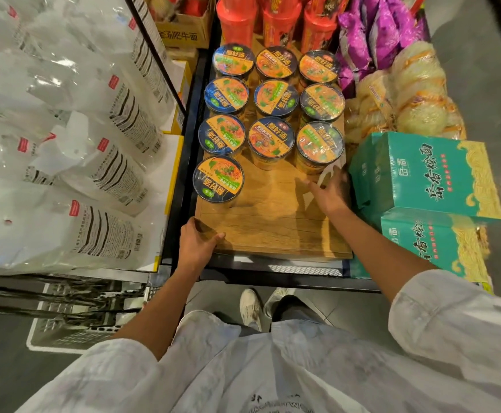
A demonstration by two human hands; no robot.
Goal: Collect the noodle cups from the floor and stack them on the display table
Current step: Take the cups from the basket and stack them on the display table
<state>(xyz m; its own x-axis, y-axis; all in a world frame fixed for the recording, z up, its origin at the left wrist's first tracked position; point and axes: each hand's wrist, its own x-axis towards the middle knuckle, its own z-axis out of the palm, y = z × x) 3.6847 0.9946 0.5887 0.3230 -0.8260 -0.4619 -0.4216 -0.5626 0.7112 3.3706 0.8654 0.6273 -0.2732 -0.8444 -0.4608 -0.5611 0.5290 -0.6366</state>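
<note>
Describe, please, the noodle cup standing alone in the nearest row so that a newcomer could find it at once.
Start at the wooden display table between the white bags and the green boxes. Blue-rimmed noodle cups fill three rows of three there. The lone noodle cup stands nearest the person, at the left edge just beyond the left hand, with bare wood to its right.

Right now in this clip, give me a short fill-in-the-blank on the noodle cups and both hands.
1. The noodle cups on the wooden display table number ____.
2. The fourth, nearest row holds just ____ cup.
3. The left hand rests on the table's ____ edge.
4. The right hand reaches beside the green ____.

Missing words: ten; one; front; boxes
</note>
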